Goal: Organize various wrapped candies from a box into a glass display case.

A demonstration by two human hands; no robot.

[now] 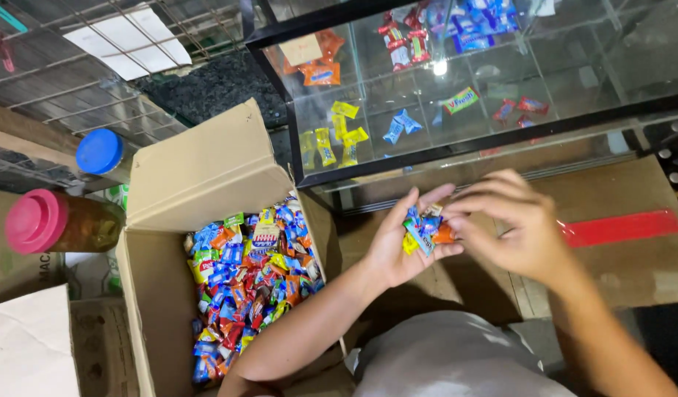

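My left hand (397, 242) is cupped palm up and holds a small heap of wrapped candies (424, 229) in blue, yellow and orange wrappers. My right hand (511, 220) reaches in from the right, its fingertips touching the candies in the left palm. To the left of both hands stands an open cardboard box (199, 176) filled with several more colourful wrapped candies (247, 279).
A glass display case (456, 95) with candy packets in compartments stands ahead. A flat cardboard box with red tape (622, 228) lies at right. Jars with a pink lid (36, 220) and a blue lid (99, 151) stand at left, near wire racks.
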